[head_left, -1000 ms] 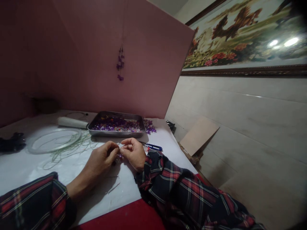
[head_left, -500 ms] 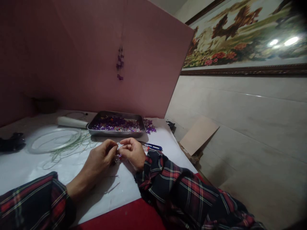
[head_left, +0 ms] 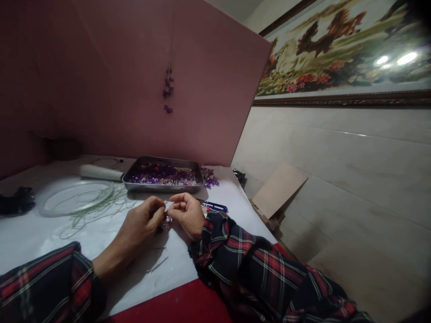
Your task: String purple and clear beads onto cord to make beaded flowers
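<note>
My left hand (head_left: pixel 143 222) is closed in a pinch, thumb against the forefinger, on a small strand of clear and purple beads (head_left: pixel 168 219). Facing it, my right hand (head_left: pixel 188 214) pinches at the same strand with thumb and fingertips. The beads dangle just below the fingertips, over the white table cover. Any thread between the fingers is too fine to make out. Right behind both hands stands a metal tray (head_left: pixel 164 188) of purple, clear and a few orange beads.
Purple beads (head_left: pixel 210 177) lie beside the tray. Blue-handled snips (head_left: pixel 215 207) rest by my right wrist. To the left are a translucent ring (head_left: pixel 76 211), tangled green thread (head_left: pixel 97 207) and a white cone (head_left: pixel 101 172). A purple bead string (head_left: pixel 168 89) hangs on the pink partition.
Both hands stay almost in place. The right fingertips have shifted very slightly, and the beads below them show more plainly, turned a little.
</note>
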A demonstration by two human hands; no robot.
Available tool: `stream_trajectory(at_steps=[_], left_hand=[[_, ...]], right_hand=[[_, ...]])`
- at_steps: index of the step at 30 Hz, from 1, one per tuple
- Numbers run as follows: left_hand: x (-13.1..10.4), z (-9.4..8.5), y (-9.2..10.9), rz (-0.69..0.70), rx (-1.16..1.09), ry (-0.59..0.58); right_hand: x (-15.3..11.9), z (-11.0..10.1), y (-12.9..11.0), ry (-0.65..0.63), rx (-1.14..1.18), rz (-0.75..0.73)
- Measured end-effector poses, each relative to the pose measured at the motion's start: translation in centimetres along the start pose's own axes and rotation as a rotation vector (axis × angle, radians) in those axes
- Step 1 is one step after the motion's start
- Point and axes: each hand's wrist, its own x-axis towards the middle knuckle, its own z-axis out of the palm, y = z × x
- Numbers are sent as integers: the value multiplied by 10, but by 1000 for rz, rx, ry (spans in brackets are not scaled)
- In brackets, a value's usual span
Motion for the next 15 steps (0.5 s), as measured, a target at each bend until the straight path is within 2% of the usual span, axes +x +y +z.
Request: stream_trajectory(at_steps=[5, 15], left_hand=[[-2, -1, 2, -24, -63, -27], [-2, 1, 1, -13, -116, 12]], right_hand=[[1, -1, 4, -20, -18, -7], [3, -2, 11, -94, -95, 8]])
